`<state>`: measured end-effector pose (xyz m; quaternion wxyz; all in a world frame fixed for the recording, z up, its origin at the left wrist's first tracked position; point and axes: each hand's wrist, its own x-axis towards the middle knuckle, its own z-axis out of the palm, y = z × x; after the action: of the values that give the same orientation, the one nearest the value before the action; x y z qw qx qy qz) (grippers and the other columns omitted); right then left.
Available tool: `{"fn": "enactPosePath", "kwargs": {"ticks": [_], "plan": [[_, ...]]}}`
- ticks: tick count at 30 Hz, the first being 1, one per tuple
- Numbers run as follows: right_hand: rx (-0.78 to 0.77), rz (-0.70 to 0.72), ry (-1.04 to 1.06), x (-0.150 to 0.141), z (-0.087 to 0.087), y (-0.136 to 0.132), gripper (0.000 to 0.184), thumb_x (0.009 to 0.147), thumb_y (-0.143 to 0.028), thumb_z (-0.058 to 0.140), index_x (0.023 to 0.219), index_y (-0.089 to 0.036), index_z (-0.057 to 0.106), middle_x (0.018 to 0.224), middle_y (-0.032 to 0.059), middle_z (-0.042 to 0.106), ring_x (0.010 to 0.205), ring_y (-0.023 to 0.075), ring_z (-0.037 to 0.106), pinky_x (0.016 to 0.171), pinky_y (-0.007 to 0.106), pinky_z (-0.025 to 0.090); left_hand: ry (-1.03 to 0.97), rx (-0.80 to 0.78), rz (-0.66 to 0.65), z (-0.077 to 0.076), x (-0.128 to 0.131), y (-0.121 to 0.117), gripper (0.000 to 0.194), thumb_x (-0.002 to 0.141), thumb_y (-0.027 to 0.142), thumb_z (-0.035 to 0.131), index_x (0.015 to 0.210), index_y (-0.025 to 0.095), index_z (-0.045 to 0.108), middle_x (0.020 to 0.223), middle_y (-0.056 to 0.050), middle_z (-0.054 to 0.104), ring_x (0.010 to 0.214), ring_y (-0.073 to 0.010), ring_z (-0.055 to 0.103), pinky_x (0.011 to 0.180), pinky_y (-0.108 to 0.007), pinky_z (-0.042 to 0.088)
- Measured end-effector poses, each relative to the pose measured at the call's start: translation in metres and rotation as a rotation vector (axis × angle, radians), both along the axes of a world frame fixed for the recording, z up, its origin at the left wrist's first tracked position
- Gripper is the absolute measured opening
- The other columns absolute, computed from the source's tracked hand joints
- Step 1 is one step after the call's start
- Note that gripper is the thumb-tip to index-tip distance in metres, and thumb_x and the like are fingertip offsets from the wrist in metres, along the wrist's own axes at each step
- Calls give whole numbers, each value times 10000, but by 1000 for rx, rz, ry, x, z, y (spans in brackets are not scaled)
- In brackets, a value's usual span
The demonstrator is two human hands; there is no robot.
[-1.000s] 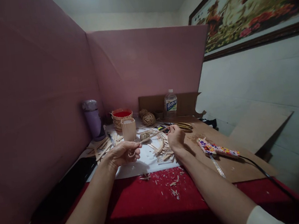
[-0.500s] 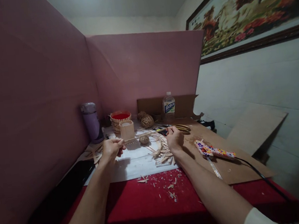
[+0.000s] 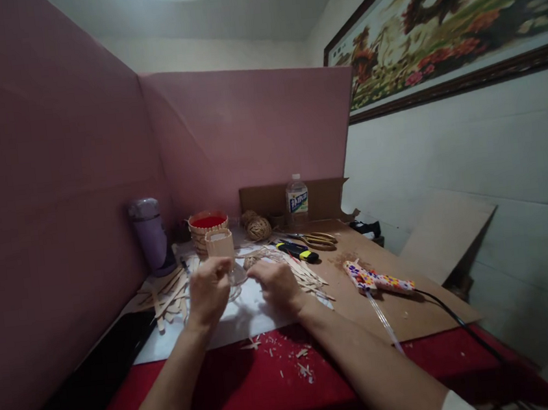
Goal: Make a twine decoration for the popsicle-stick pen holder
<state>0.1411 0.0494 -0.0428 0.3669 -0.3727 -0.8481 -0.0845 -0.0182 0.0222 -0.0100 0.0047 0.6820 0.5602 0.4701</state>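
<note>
My left hand [image 3: 209, 293] and my right hand [image 3: 277, 283] are close together, low over a white paper sheet [image 3: 240, 319]. The left hand's fingers are curled in a pinch on a thin pale strand; where it runs between the hands is hard to make out. My right hand's fingers are bent down on the paper, and their grip is hidden. A small cup made of wooden sticks [image 3: 219, 242] stands just behind the left hand. Flat wooden sticks [image 3: 311, 278] lie beside the right hand.
On the brown cardboard [image 3: 412, 311] to the right lie a flowered glue gun [image 3: 374, 279] with its cord, scissors [image 3: 321, 240] and a yellow-black knife [image 3: 296, 249]. Behind stand a red-lined basket [image 3: 207, 225], twine balls [image 3: 258, 228], a bottle [image 3: 297, 199] and a purple tumbler [image 3: 150, 237]. More sticks [image 3: 165, 291] lie at left.
My hands were apart with a thin strand stretched between them. The right hand has moved left and both hands have come down together onto the paper.
</note>
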Motion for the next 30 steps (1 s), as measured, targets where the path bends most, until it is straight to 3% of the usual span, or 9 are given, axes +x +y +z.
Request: {"fn": "enactPosePath", "kwargs": {"ticks": [2,5,10,14,19,26,30], "plan": [[3,-33,-89,-4,1,-5,239,724,-135,498,929,-193,606,851,43,648,729,165,577,612,244,384,-181,-240,-266,-4,15,0,267,766,252,438,904,147,642,677,-46,630,503,-140,533,503,-266,416],[-5,-132,-115,-5,4,-8,208,731,-224,524,916,-165,602,823,64,645,699,183,577,579,261,372,-296,-374,-433,-15,25,4,267,756,251,438,912,144,627,714,-45,629,503,-133,557,440,-233,398],[-10,-159,-132,-1,6,-8,124,753,-193,502,823,-158,597,767,70,630,673,179,573,569,264,358,-200,-339,-344,-25,17,11,119,693,218,541,715,154,638,569,-22,589,490,-123,545,473,-218,393],[3,-111,-55,2,4,-4,171,787,-135,454,856,-192,599,805,44,629,735,168,576,602,254,366,-220,-366,-290,-22,10,8,264,754,360,503,617,162,612,476,-4,541,386,-119,517,402,-216,357],[0,-42,-56,4,5,-4,210,778,-122,474,894,-226,616,846,24,633,747,152,577,615,236,368,-228,-420,-355,-19,8,5,274,740,405,523,644,168,620,450,7,544,338,-96,478,352,-191,325],[-15,-12,77,6,5,-3,226,771,-88,477,900,-213,613,854,20,634,788,147,574,676,228,390,-521,-606,-451,-13,10,7,296,685,447,540,667,154,500,448,22,554,235,-70,374,252,-179,244],[-30,-7,206,5,6,1,194,822,-131,446,889,-203,613,863,31,622,813,144,568,708,231,404,-593,-621,-451,-12,7,6,310,645,432,589,639,128,529,461,44,525,218,-23,290,239,-165,165]]}}
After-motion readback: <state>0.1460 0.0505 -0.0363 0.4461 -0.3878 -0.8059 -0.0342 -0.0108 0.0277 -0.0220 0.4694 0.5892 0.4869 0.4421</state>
